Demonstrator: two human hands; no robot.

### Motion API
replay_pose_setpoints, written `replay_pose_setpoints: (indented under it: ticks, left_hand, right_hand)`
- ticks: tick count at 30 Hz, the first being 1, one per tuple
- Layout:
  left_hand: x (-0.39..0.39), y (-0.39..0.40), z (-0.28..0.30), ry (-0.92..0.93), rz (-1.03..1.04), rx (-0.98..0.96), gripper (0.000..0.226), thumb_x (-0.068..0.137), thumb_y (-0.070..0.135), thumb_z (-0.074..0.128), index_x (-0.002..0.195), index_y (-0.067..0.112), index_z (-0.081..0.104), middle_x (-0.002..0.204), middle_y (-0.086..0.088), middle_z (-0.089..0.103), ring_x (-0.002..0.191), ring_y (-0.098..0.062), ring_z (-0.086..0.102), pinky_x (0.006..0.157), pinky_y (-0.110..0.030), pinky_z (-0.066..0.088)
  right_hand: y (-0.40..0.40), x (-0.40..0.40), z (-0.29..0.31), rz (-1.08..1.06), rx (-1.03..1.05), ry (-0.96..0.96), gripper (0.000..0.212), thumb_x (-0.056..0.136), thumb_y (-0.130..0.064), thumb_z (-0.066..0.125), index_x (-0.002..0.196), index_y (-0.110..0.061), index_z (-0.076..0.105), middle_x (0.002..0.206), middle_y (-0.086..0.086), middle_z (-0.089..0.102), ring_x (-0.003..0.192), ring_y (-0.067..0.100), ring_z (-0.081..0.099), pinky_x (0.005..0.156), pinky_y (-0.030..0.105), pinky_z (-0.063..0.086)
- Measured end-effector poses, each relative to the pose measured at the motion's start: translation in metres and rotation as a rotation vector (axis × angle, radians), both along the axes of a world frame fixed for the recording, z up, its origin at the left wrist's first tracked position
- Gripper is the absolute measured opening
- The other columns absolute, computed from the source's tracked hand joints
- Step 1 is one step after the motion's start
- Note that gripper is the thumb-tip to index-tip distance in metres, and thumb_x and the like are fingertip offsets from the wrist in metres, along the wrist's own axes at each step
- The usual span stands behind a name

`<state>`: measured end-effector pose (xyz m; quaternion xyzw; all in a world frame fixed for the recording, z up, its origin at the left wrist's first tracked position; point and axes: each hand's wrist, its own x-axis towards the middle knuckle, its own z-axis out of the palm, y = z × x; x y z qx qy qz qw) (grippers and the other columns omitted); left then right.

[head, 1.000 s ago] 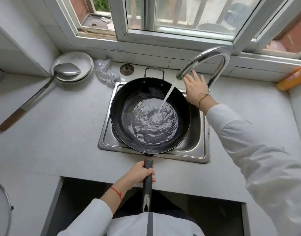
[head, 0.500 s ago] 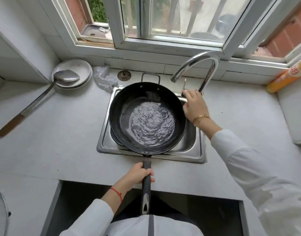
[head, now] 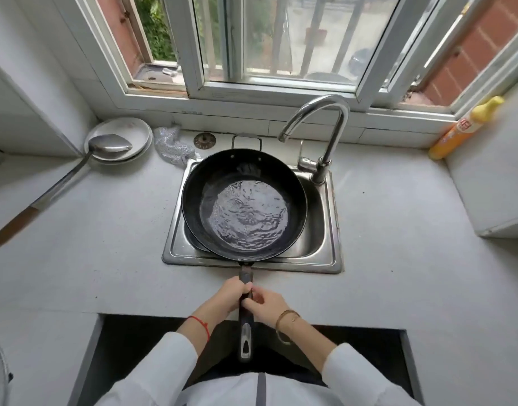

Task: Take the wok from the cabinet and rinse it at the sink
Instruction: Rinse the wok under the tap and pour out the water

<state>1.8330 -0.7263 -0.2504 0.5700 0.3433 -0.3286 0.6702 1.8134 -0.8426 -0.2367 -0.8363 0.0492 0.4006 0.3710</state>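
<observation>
The black wok (head: pixel 244 205), level and holding rippled water, sits over the steel sink (head: pixel 325 253), handle pointing toward the person.

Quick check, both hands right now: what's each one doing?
Left hand: grips the wok handle.
Right hand: also on the wok handle, fingers curled round it just behind the left.

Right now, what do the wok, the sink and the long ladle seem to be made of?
Wok: dark metal, likely carbon steel or iron; matte black wall, riveted loop handle.
Sink: stainless steel by its brushed silver sheen.
Ladle: shiny steel bowl and shaft, with a brown grip at the end that looks like wood.
</observation>
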Motion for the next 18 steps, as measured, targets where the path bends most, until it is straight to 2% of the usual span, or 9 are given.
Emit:
replay_pose_setpoints:
  ticks: [3, 5, 7, 9, 11, 13, 18]
  left_hand:
    - [-0.003, 0.002, 0.008, -0.009, -0.013, -0.067, 0.018, 0.099, -0.002, 0.037, 0.113, 0.0, 0.047, 0.095, -0.014, 0.067, 0.079, -0.023, 0.062, 0.065, -0.031, 0.051]
    - [-0.004, 0.002, 0.009, -0.01, 0.009, -0.101, 0.017, 0.1, 0.0, 0.036, 0.113, 0.0, 0.046, 0.091, -0.014, 0.066, 0.079, -0.024, 0.062, 0.066, -0.031, 0.053]
    - [-0.006, 0.002, 0.01, -0.02, 0.012, -0.123, 0.018, 0.1, 0.001, 0.035, 0.114, 0.0, 0.046, 0.088, -0.015, 0.064, 0.079, -0.026, 0.062, 0.066, -0.033, 0.054]
    - [-0.008, 0.003, 0.009, -0.05, 0.003, -0.122, 0.019, 0.1, 0.004, 0.036, 0.116, 0.0, 0.046, 0.086, -0.015, 0.062, 0.08, -0.026, 0.062, 0.07, -0.033, 0.054]
    - [-0.011, 0.003, 0.01, -0.09, -0.016, -0.099, 0.017, 0.101, 0.007, 0.038, 0.113, 0.002, 0.049, 0.083, -0.012, 0.061, 0.077, -0.023, 0.062, 0.069, -0.03, 0.054]
    - [-0.013, 0.002, 0.01, -0.12, -0.039, -0.069, 0.016, 0.101, 0.01, 0.04, 0.111, 0.004, 0.051, 0.081, -0.01, 0.061, 0.075, -0.021, 0.061, 0.065, -0.026, 0.052]
    - [-0.015, -0.004, 0.009, -0.135, -0.004, -0.096, 0.013, 0.099, 0.007, 0.042, 0.106, 0.001, 0.052, 0.074, -0.008, 0.058, 0.071, -0.021, 0.059, 0.07, -0.029, 0.05]
  right_hand:
    - [0.016, -0.013, -0.003, -0.109, 0.128, 0.142, 0.003, 0.086, -0.024, 0.058, 0.088, -0.021, 0.058, 0.092, 0.009, 0.065, 0.08, 0.022, 0.062, 0.078, 0.035, 0.054]
    - [0.026, -0.017, -0.003, -0.391, 0.299, 0.233, 0.005, 0.088, -0.01, 0.056, 0.093, -0.007, 0.057, 0.071, 0.014, 0.067, 0.059, 0.024, 0.065, 0.063, 0.036, 0.059]
    - [0.033, -0.021, -0.002, -0.594, 0.353, 0.272, 0.008, 0.092, -0.009, 0.055, 0.088, -0.002, 0.056, 0.052, 0.008, 0.06, 0.042, 0.02, 0.059, 0.048, 0.032, 0.057]
    - [0.039, -0.025, -0.002, -0.651, 0.308, 0.246, 0.014, 0.093, -0.016, 0.056, 0.083, -0.006, 0.056, 0.045, 0.002, 0.056, 0.036, 0.014, 0.055, 0.042, 0.027, 0.052]
    - [0.043, -0.026, -0.001, -0.692, 0.276, 0.189, 0.012, 0.093, -0.02, 0.057, 0.087, -0.009, 0.057, 0.042, -0.001, 0.054, 0.033, 0.012, 0.051, 0.038, 0.024, 0.047]
    - [0.046, -0.027, 0.002, -0.724, 0.213, 0.155, 0.013, 0.093, -0.022, 0.055, 0.094, -0.01, 0.059, 0.048, 0.002, 0.054, 0.034, 0.013, 0.049, 0.037, 0.022, 0.044]
    - [0.044, -0.031, 0.006, -0.732, 0.104, 0.043, 0.021, 0.093, -0.027, 0.053, 0.096, -0.008, 0.062, 0.059, 0.007, 0.058, 0.036, 0.016, 0.051, 0.037, 0.023, 0.045]
